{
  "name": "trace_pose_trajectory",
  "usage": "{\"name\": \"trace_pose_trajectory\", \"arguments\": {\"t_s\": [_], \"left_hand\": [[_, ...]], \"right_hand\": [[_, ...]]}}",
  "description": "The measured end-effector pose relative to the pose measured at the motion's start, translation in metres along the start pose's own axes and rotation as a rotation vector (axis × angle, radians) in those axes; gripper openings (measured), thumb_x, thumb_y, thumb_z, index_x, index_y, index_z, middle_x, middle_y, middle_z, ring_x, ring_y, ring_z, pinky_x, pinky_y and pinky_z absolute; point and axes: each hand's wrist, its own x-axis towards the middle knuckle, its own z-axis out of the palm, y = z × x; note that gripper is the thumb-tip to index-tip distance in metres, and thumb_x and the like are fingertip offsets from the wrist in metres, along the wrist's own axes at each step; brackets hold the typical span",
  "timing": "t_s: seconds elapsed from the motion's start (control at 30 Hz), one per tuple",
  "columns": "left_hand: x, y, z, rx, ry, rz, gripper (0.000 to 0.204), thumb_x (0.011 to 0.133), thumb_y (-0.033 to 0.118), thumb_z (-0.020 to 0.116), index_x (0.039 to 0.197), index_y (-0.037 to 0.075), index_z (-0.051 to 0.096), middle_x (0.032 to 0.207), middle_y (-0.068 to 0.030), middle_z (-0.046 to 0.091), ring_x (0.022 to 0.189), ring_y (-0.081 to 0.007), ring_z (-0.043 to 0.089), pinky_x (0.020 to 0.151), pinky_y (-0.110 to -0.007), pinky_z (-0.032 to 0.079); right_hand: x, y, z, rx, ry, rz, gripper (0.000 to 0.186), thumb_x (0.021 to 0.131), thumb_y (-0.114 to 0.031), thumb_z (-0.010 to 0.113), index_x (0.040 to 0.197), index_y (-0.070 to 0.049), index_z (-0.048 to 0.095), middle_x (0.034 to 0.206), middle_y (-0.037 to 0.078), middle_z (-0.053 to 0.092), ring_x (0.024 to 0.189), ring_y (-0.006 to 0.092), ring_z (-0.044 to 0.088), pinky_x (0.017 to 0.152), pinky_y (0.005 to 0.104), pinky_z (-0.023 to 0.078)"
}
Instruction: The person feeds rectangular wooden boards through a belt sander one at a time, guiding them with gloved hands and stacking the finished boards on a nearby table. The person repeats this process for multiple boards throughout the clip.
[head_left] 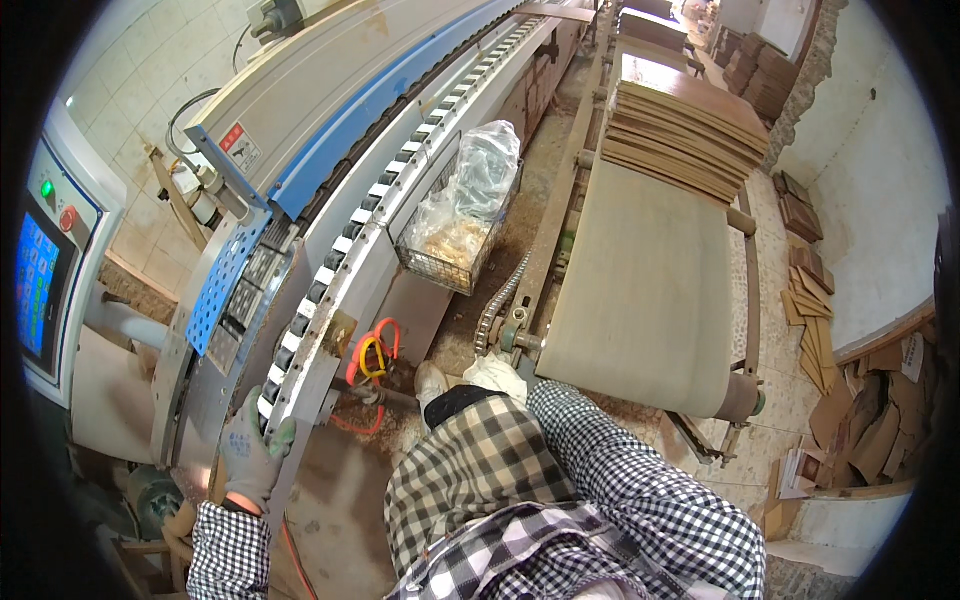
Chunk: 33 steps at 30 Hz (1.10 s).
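Note:
My left hand (252, 455), in a grey glove, rests at the near end of a white rail with black rollers (318, 290). Its thumb is spread from the fingers and lies along the rail's side; nothing loose shows in the grip. A checked right sleeve (640, 480) reaches forward over my lap. My right hand cannot be made out at its end, where a crumpled pale shape (495, 375) sits. Left of the rail stands a machine with a blue perforated plate (225, 285).
A control panel (60, 260) with a lit screen stands at far left. A wire basket (440, 265) holding clear plastic hangs beside the rail. On the right, a belt conveyor (645, 290) carries stacked brown boards (680, 130). Red and yellow hoses (375, 350) loop below the rail.

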Motion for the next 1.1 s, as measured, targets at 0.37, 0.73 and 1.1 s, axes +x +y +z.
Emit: {"name": "trace_pose_trajectory", "arguments": {"t_s": [0.37, 0.73, 1.1], "left_hand": [[0.015, 0.016, -0.006, -0.033, -0.029, -0.016, 0.067, 0.083, 0.037, 0.075, 0.134, -0.002, 0.053, 0.106, -0.0222, 0.067, 0.088, -0.0359, 0.064, 0.079, -0.045, 0.050], [0.006, 0.006, -0.002, -0.041, -0.044, -0.056, 0.068, 0.085, 0.040, 0.073, 0.135, -0.002, 0.052, 0.109, -0.0228, 0.066, 0.088, -0.0361, 0.064, 0.079, -0.044, 0.050], [0.005, 0.004, 0.000, 0.039, 0.009, 0.031, 0.065, 0.087, 0.038, 0.072, 0.135, -0.003, 0.052, 0.111, -0.0232, 0.066, 0.094, -0.0381, 0.064, 0.083, -0.045, 0.050]], "right_hand": [[-0.002, -0.011, -0.003, -0.540, 0.008, -0.117, 0.024, 0.100, -0.019, 0.048, 0.080, -0.009, 0.058, 0.071, 0.006, 0.056, 0.065, 0.0191, 0.054, 0.060, 0.0319, 0.046], [-0.011, -0.018, 0.050, -1.747, -0.259, -0.430, 0.023, 0.092, -0.015, 0.049, 0.075, -0.007, 0.061, 0.076, 0.013, 0.061, 0.076, 0.0273, 0.061, 0.071, 0.0384, 0.047], [-0.009, -0.014, 0.040, -1.915, -0.291, -0.592, 0.023, 0.094, -0.015, 0.049, 0.077, -0.006, 0.062, 0.078, 0.013, 0.061, 0.077, 0.0267, 0.061, 0.072, 0.0384, 0.048]]}}
